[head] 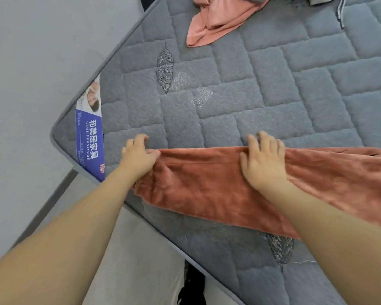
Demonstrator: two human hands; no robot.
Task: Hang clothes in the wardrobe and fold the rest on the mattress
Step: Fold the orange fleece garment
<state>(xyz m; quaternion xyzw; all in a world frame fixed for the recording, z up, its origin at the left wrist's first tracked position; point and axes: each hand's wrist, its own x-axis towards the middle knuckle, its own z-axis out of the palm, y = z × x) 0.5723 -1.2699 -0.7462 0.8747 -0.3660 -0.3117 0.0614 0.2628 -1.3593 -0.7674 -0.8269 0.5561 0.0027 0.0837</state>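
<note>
Fold in progress on the mattress. Risk: the rust-coloured plush cloth hangs partly over the near mattress edge; an uneven pull could drag it off or skew the fold. Left hand: fingers curled, pinching the cloth's end at its far corner. Right hand: fingers bent over the far edge of the cloth, palm resting on it. The cloth spans between both grips and runs on beyond the right-hand grip. Further off, well beyond both grips, a pink garment lies crumpled, judged still unfolded.
</note>
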